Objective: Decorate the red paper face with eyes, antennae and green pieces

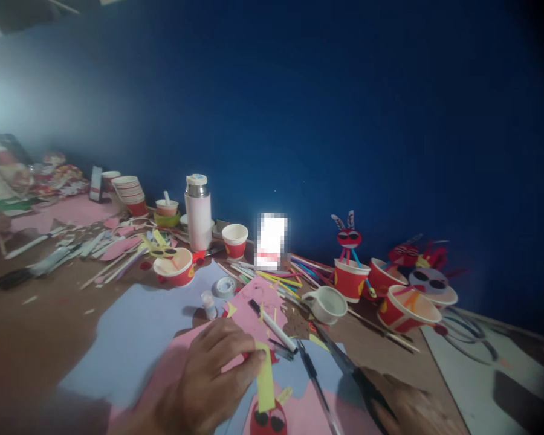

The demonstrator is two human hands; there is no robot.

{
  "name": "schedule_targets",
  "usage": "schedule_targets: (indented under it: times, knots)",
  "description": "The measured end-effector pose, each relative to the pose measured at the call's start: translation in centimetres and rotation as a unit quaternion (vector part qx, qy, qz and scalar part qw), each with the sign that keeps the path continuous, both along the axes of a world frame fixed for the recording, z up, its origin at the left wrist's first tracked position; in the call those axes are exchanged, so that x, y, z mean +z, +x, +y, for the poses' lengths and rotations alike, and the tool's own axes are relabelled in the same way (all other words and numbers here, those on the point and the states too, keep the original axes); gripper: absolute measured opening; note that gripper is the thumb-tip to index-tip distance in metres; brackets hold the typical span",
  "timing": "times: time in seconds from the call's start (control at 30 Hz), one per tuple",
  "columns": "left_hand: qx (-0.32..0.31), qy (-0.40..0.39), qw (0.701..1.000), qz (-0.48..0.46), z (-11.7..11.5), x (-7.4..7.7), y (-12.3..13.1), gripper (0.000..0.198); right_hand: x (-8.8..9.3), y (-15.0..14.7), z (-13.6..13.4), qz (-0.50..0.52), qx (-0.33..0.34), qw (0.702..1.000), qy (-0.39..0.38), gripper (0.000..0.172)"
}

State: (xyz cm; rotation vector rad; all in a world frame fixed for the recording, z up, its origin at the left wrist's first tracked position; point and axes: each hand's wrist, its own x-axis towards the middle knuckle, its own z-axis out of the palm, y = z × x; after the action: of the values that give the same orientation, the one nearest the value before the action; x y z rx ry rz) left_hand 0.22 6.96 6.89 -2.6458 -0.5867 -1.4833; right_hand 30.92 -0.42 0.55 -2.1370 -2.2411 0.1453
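Low in the head view, my left hand (220, 368) pinches a yellow paper strip (266, 380) between thumb and fingers. Its lower end hangs over a red paper face (269, 419) with dark eyes, cut off by the bottom edge. At the lower right, my right hand (410, 403), somewhat blurred, is closed at the black handles of a pair of scissors (367, 386); the blades point up and left. A black pen (315, 380) lies between the hands on blue and pink paper. Beyond the strip lies a white marker (277, 329).
Behind the hands are a roll of tape (225, 286), a small glue bottle (209, 305) and a white mug (329, 304). A flask (198, 214) stands near the blue wall. Red paper cups (351, 281) with paper figures line the right; paper scraps cover the left.
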Motion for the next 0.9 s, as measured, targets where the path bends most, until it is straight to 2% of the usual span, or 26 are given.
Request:
schedule_targets:
  times: [0.23,0.33,0.4,0.47,0.5,0.57,0.6,0.67,0.77,0.9]
  knots:
    - [-0.003,0.008,1.000,0.020,-0.1,0.0,-0.3,0.021,1.4,0.2,0.2,0.021,-0.021,0.997,-0.075,0.037]
    - [0.001,0.024,1.000,0.016,-0.2,0.6,-0.1,0.019,3.5,-0.3,0.2,0.080,-0.022,0.995,-0.063,0.029]
    - [0.004,0.029,0.999,0.022,-0.2,1.2,0.1,0.017,5.3,-2.2,0.3,0.193,-0.004,0.981,-0.029,0.024]
    - [-0.007,0.047,0.998,0.033,-0.2,1.9,0.3,0.016,6.9,-5.1,0.6,0.361,0.038,0.931,-0.033,0.021]
    - [-0.017,0.061,0.997,0.042,-0.2,2.2,0.3,0.017,7.4,-6.7,0.9,0.450,0.041,0.890,-0.060,0.025]
    - [-0.040,0.076,0.994,0.071,-0.1,2.5,0.3,0.016,7.7,-9.6,1.5,0.614,0.057,0.777,-0.128,0.035]
    - [-0.041,0.072,0.994,0.072,-0.1,2.6,0.3,0.016,7.5,-10.6,1.8,0.663,0.060,0.731,-0.150,0.041]
    - [-0.026,0.051,0.997,0.051,-0.2,2.5,0.3,0.018,6.8,-12.0,2.2,0.712,0.065,0.674,-0.185,0.048]
    - [-0.016,0.050,0.998,0.040,-0.1,2.3,0.5,0.019,5.8,-12.8,2.4,0.743,0.068,0.639,-0.186,0.047]
    - [-0.057,0.068,0.990,0.113,0.9,2.2,0.8,0.016,5.5,-13.0,2.3,0.755,0.010,0.635,-0.160,0.043]
